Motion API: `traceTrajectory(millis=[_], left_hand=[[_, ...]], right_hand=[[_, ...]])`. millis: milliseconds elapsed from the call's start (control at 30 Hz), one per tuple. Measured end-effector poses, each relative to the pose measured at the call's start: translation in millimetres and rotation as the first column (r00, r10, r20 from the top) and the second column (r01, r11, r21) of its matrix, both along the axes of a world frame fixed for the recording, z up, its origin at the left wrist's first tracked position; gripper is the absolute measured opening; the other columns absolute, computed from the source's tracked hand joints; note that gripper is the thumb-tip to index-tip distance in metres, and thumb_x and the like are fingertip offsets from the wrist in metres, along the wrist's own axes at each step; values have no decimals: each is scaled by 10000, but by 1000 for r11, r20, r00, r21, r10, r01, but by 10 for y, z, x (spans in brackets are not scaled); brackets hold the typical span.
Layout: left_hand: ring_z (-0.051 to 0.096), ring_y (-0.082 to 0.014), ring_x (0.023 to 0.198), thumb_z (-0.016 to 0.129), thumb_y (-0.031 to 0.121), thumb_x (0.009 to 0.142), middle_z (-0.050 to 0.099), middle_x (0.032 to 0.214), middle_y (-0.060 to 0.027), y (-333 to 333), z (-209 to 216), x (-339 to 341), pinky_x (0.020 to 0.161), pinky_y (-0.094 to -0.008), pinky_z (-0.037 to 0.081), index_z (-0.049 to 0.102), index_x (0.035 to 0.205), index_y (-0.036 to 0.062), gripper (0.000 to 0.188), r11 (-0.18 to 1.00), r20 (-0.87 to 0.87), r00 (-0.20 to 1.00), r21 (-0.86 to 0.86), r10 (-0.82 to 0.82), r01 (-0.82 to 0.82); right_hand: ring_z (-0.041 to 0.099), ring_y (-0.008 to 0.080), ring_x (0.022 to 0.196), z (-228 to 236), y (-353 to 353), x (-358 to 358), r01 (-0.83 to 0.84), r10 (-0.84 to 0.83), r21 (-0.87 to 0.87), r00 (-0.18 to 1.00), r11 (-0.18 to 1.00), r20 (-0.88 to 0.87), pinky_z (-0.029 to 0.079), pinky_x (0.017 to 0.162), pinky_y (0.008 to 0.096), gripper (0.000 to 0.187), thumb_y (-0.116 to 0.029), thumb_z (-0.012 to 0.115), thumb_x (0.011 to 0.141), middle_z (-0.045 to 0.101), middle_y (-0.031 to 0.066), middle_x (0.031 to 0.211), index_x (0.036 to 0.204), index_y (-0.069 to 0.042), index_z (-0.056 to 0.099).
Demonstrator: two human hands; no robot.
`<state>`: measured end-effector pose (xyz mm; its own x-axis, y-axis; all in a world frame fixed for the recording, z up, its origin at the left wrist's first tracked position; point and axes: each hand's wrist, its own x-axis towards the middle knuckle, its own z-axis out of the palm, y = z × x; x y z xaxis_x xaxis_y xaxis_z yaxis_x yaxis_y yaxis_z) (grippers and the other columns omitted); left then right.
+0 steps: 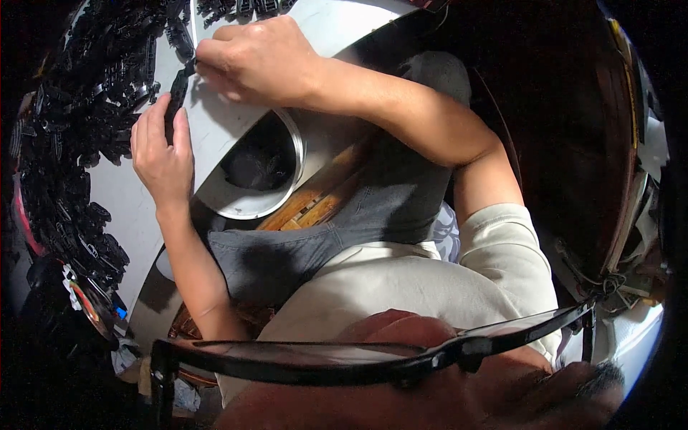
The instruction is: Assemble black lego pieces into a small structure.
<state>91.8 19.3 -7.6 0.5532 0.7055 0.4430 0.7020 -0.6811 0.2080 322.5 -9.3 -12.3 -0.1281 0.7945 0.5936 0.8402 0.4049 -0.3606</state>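
Note:
Between the thumb and fingers of my left hand (163, 147) is a slim black plastic part (178, 92), held upright over the white table. My right hand (261, 63) is closed in a pinch at the part's far end. Whatever sits inside that pinch is hidden by the fingers. A thin white rod or line (193, 25) rises just beyond the right fingertips; I cannot tell if the hand touches it. Close to the left of both hands lies a big heap of similar black plastic parts (118, 68).
Below the table edge, between my legs, stands a white bucket (299, 154) with dark contents. The white table (132, 208) curves along the left. A round, colourful item (87, 304) lies at the heap's near end. Slatted wood (308, 204) shows beside the bucket.

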Motion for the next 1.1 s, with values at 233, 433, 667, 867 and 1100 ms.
traceTrajectory(millis=[233, 433, 667, 867, 1100], left_hand=[[670, -314, 994, 646, 96, 980, 704, 1096, -146, 10, 33, 12, 889, -404, 523, 700, 1191, 11, 235, 993, 117, 992, -114, 44, -31], [683, -299, 1022, 623, 96, 996, 710, 1124, -146, 25, 16, -6, 910, -388, 528, 707, 1188, 9, 227, 992, 105, 992, -110, 72, -60], [669, -319, 1018, 718, 149, 940, 698, 1098, -136, 8, -6, 3, 899, -407, 527, 703, 1158, 23, 252, 997, 71, 997, -64, 35, -31], [658, -323, 1023, 752, 140, 900, 689, 1109, -123, -10, -12, -21, 902, -427, 521, 714, 1142, 53, 259, 1000, 13, 1000, -5, 24, -24], [689, -299, 984, 762, 167, 889, 702, 1099, -115, 37, 8, -81, 870, -376, 541, 741, 1137, 81, 263, 990, 222, 972, -136, 70, -41]], right_hand=[[726, 283, 657, -40, -160, -138, -154, 155, -54, 988, 987, 20, 560, 510, 412, 197, -275, 710, 868, 692, 86, 767, 829, -93, 644], [746, 289, 722, -84, -170, -155, -135, 152, -165, 984, 977, 89, 585, 578, 413, 206, -271, 711, 867, 702, 102, 790, 865, -68, 678], [747, 282, 760, -39, -195, -181, -108, 129, -246, 989, 963, 71, 592, 599, 403, 279, -321, 718, 887, 692, 110, 876, 956, -58, 657], [738, 263, 827, -210, -150, -274, -141, 147, -118, 988, 983, 43, 592, 608, 399, 241, -286, 702, 902, 656, 79, 940, 1034, -101, 623], [730, 279, 775, -118, -145, -218, -144, 151, -114, 987, 983, 53, 573, 588, 400, 177, -163, 671, 853, 646, 93, 887, 1021, -114, 642]])
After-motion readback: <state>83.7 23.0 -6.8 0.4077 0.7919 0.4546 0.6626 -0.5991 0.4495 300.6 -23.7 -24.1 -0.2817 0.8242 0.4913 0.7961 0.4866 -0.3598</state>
